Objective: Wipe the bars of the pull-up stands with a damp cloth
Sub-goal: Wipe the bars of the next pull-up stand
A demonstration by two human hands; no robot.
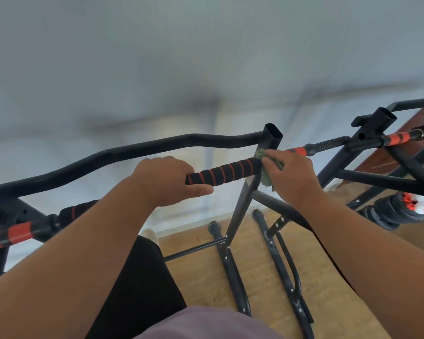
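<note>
Wooden floor (328,302) below; left hand (167,178) grips foam handle (227,171), right-hand fingers (272,155) pinching cloth (263,155) at its joint; other bars likely remain.

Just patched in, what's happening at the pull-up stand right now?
A person is wiping the stand. Their right hand presses a green cloth against the black upright, at the end of a foam grip striped red and black. The left hand grips that foam grip's near end.
</note>
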